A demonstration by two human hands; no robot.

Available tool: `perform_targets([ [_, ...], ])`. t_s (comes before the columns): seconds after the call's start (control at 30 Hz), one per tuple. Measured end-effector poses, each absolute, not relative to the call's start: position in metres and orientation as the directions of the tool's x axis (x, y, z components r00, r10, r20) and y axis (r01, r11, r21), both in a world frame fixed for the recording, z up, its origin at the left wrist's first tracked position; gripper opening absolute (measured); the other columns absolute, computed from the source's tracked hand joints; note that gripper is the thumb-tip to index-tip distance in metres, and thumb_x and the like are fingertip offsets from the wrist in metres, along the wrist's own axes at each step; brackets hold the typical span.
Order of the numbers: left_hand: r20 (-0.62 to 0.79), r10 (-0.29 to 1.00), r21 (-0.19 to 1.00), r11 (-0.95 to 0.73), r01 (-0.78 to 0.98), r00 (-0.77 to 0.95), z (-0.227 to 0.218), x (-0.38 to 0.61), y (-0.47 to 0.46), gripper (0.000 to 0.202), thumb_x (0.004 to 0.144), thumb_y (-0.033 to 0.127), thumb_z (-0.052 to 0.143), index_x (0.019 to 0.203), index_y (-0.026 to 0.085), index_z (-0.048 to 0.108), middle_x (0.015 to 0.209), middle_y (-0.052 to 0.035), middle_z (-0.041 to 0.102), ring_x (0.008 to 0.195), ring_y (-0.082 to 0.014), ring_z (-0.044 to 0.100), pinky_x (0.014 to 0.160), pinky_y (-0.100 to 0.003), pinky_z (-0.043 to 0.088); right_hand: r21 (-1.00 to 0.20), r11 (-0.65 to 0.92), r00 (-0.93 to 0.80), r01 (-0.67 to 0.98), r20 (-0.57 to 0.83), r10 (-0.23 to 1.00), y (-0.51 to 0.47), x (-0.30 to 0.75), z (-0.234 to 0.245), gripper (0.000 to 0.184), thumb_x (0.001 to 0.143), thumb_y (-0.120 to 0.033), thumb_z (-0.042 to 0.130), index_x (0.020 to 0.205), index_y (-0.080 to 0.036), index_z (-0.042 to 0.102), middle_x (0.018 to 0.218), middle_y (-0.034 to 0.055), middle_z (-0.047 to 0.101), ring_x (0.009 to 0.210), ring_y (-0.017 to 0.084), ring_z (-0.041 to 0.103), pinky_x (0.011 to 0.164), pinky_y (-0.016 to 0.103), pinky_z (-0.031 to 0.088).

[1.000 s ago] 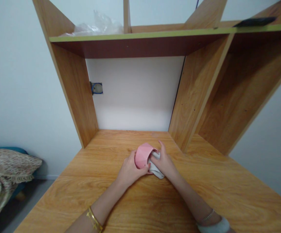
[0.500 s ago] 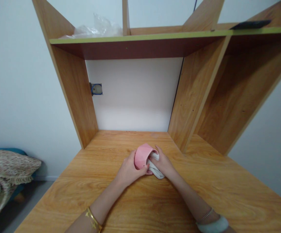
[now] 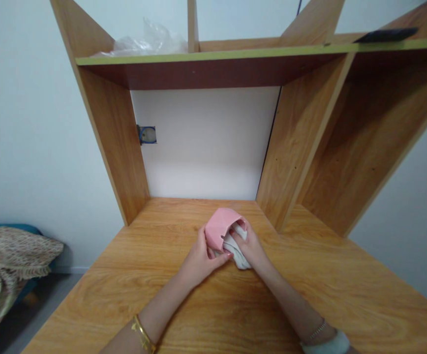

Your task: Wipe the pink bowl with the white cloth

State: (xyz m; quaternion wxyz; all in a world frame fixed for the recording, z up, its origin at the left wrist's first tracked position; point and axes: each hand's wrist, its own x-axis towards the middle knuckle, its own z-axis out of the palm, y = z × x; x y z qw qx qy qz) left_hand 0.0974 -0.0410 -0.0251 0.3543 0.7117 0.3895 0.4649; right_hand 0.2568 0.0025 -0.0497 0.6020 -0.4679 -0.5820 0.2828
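Note:
A pink cup-shaped object (image 3: pixel 219 227) lies tilted on its side over the wooden desk (image 3: pixel 235 305), with its mouth turned toward my right hand. My left hand (image 3: pixel 200 258) grips it from the left with fingers curled round its wall. My right hand (image 3: pixel 248 248) is closed on a crumpled white cloth (image 3: pixel 235 251) and presses it against the pink object's opening. Both hands meet near the middle of the desk. A gold bangle sits on my left wrist and a thin bracelet on my right.
A wooden hutch rises behind the desk, with upright side panels (image 3: pixel 117 137) and a green-edged shelf (image 3: pixel 213 54). A clear plastic bag (image 3: pixel 147 42) lies on the shelf at left, a dark flat object (image 3: pixel 386 34) at right. A patterned blanket (image 3: pixel 7 260) lies at the far left.
The pink object has been lifted slightly and tipped further over. My right hand's fingers have closed on the cloth at the opening, where a second ago one finger pointed outward.

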Motion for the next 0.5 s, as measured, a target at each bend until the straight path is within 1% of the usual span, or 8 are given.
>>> perform_targets([
  [0.07, 0.376, 0.893, 0.864, -0.435, 0.255, 0.248, -0.023, 0.097, -0.042, 0.062, 0.068, 0.037, 0.065, 0.115, 0.016, 0.031, 0.095, -0.0056, 0.057, 0.078, -0.0157, 0.056, 0.066, -0.026, 0.045, -0.903, 0.375, 0.155, 0.208, 0.409, 0.899, 0.002, 0.255, -0.049, 0.058, 0.068, -0.031, 0.054, 0.122, -0.020, 0.036, 0.114, 0.0086, 0.054, 0.103, 0.021, 0.052, 0.091, 0.039, 0.038],
  [0.17, 0.372, 0.902, 0.841, -0.427, 0.332, 0.217, -0.019, 0.094, -0.043, 0.059, 0.068, 0.038, 0.064, 0.112, 0.015, 0.033, 0.092, -0.0056, 0.059, 0.077, -0.0167, 0.057, 0.066, -0.027, 0.045, -0.902, 0.332, 0.167, 0.275, 0.385, 0.908, -0.001, 0.254, -0.045, 0.064, 0.066, -0.031, 0.057, 0.124, -0.019, 0.033, 0.112, 0.0092, 0.055, 0.098, 0.021, 0.054, 0.086, 0.036, 0.041],
  [0.33, 0.402, 0.884, 0.754, -0.468, 0.462, 0.240, -0.014, 0.088, -0.043, 0.063, 0.064, 0.038, 0.066, 0.115, 0.016, 0.038, 0.102, -0.0080, 0.059, 0.088, -0.0221, 0.057, 0.073, -0.031, 0.045, -0.833, 0.267, 0.160, 0.485, 0.385, 0.909, -0.007, 0.260, -0.035, 0.070, 0.065, -0.030, 0.058, 0.128, -0.019, 0.030, 0.091, 0.0053, 0.062, 0.076, 0.019, 0.059, 0.071, 0.032, 0.045],
  [0.5, 0.396, 0.891, 0.735, -0.453, 0.504, 0.223, -0.011, 0.087, -0.044, 0.063, 0.064, 0.040, 0.064, 0.118, 0.016, 0.040, 0.104, -0.0083, 0.060, 0.090, -0.0241, 0.057, 0.075, -0.033, 0.046, -0.722, 0.201, 0.126, 0.662, 0.371, 0.920, -0.011, 0.263, -0.029, 0.071, 0.068, -0.033, 0.055, 0.132, -0.019, 0.026, 0.074, 0.0017, 0.061, 0.058, 0.018, 0.057, 0.057, 0.028, 0.042],
])
